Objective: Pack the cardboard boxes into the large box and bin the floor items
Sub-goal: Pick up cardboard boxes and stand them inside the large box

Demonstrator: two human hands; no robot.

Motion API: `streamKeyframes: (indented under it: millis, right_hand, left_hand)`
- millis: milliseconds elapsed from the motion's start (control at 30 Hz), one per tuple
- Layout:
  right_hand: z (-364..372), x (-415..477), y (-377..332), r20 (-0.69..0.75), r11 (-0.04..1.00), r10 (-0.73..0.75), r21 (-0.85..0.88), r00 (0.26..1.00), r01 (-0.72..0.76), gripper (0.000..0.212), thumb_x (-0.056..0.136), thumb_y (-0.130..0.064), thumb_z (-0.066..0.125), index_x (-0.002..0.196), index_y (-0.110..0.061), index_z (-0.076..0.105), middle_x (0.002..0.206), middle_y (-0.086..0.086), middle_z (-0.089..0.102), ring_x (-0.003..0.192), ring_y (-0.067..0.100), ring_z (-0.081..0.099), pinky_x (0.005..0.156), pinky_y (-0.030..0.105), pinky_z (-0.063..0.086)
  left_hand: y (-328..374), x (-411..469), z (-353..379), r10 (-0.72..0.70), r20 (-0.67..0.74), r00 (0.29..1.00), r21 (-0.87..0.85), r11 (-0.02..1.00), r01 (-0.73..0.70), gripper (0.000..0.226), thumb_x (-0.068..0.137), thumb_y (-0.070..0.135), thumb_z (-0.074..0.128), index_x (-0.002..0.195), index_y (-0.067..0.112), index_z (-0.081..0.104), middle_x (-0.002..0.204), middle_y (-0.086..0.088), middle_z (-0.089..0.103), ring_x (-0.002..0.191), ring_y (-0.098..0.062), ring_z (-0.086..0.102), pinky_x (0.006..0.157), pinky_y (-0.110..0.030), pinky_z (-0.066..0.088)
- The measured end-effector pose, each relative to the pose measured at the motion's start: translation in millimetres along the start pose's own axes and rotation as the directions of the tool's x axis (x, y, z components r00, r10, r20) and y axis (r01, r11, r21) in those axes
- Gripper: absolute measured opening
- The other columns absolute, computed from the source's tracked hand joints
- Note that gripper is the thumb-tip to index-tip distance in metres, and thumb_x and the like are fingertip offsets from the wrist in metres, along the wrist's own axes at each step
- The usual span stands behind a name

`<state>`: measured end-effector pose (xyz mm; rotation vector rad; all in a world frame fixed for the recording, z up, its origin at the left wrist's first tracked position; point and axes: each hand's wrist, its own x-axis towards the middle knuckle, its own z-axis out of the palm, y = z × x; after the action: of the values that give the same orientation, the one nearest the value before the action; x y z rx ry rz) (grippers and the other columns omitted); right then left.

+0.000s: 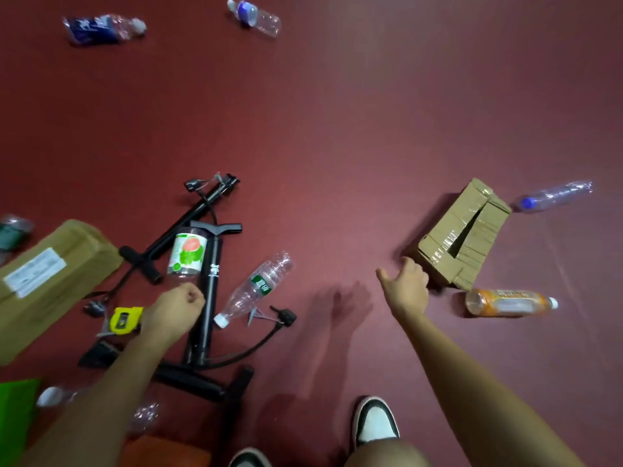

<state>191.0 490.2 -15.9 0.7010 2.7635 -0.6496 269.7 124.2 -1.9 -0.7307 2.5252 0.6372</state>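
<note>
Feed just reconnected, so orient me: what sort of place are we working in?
Probably an indoor storeroom or workshop, though I can't be sure: a smooth dark-red floor strewn with black floor pumps, plastic bottles and a cardboard box.

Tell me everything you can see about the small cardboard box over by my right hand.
The small cardboard box is brown corrugated card with shiny tape strips, its top flaps parted on a dark slit. It lies askew on the dark red floor. The right hand reaches its near corner; contact is unclear. An orange bottle lies close on its near side, a blue-capped bottle by its far corner.
</note>
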Motion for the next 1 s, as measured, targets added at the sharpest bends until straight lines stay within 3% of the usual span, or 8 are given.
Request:
streamKeyframes:
  millis: [167, 267, 400, 500, 667, 867, 1000]
  right_hand:
    - [63, 93, 41, -0.153, 0.993, 0.0, -0.119, 0.988, -0.018, 0.072, 0.083, -0.041, 0.065, 0.137, -0.003, 0.037, 0.14, 0.022, 0.039, 0.131, 0.038, 0.032, 0.104, 0.051, 0.031]
    - [73, 130, 55, -0.201, 0.984, 0.055, -0.156, 0.978, -0.087, 0.084, 0.081, -0.047, 0.066, 0.142, -0.003, 0.029, 0.147, 0.026, 0.03, 0.136, 0.041, 0.026, 0.11, 0.056, 0.023]
    - [65, 155, 70, -0.223, 0.976, 0.106, -0.161, 0.969, -0.144, 0.079, 0.08, -0.054, 0.061, 0.141, -0.014, 0.031, 0.15, 0.022, 0.027, 0.14, 0.038, 0.022, 0.108, 0.066, 0.013]
    - [64, 149, 73, -0.219, 0.981, 0.063, -0.164, 0.974, -0.1, 0.066, 0.083, -0.043, 0.057, 0.139, -0.018, 0.033, 0.144, 0.019, 0.037, 0.134, 0.037, 0.033, 0.105, 0.066, 0.016]
    - [92, 108, 45, -0.213, 0.981, -0.105, -0.182, 0.971, 0.067, 0.052, 0.086, -0.031, 0.058, 0.134, -0.017, 0.043, 0.132, 0.021, 0.045, 0.121, 0.041, 0.042, 0.098, 0.053, 0.033]
    - [138, 40, -33, -0.08, 0.943, -0.314, -0.141, 0.946, 0.301, 0.048, 0.082, -0.038, 0.06, 0.128, -0.027, 0.052, 0.125, 0.013, 0.045, 0.117, 0.036, 0.042, 0.094, 0.049, 0.038]
    - [162, 12, -63, -0.062, 0.932, -0.351, -0.121, 0.934, 0.342, 0.048, 0.086, -0.041, 0.057, 0.131, -0.027, 0.051, 0.128, 0.015, 0.044, 0.119, 0.037, 0.04, 0.096, 0.048, 0.036]
  left_hand:
    - [9, 67, 78, 0.1, -0.111, 0.989, 0.127, 0.988, -0.085, 0.013, 0.09, 0.026, 0.048, 0.084, 0.022, 0.058, 0.098, 0.002, 0.066, 0.095, -0.025, 0.061, 0.073, -0.029, 0.041]
    - [20, 90, 102, 0.155, -0.109, 0.982, 0.183, 0.974, -0.133, 0.015, 0.091, 0.029, 0.044, 0.088, 0.024, 0.057, 0.098, 0.004, 0.065, 0.092, -0.024, 0.06, 0.072, -0.028, 0.042]
    - [14, 99, 117, 0.15, -0.069, 0.986, 0.142, 0.98, -0.139, 0.019, 0.094, 0.033, 0.037, 0.092, 0.023, 0.053, 0.1, 0.001, 0.061, 0.09, -0.022, 0.057, 0.074, -0.031, 0.043]
    - [9, 94, 120, 0.13, 0.007, 0.991, 0.144, 0.981, -0.13, 0.027, 0.096, 0.043, 0.034, 0.096, 0.022, 0.051, 0.104, 0.001, 0.059, 0.092, -0.021, 0.055, 0.075, -0.031, 0.042]
    - [4, 88, 118, 0.13, -0.008, 0.991, 0.083, 0.988, -0.129, 0.027, 0.094, 0.047, 0.039, 0.098, 0.025, 0.054, 0.106, 0.005, 0.058, 0.096, -0.019, 0.057, 0.081, -0.031, 0.044]
    - [-34, 85, 81, 0.065, -0.218, 0.974, -0.074, 0.994, -0.082, 0.018, 0.091, 0.037, 0.047, 0.096, 0.023, 0.058, 0.109, -0.001, 0.062, 0.104, -0.025, 0.058, 0.089, -0.035, 0.046]
    - [-73, 89, 61, 0.018, -0.372, 0.928, -0.012, 1.0, -0.024, 0.033, 0.094, 0.035, 0.046, 0.12, 0.015, 0.051, 0.126, -0.011, 0.048, 0.12, -0.031, 0.042, 0.097, -0.041, 0.039]
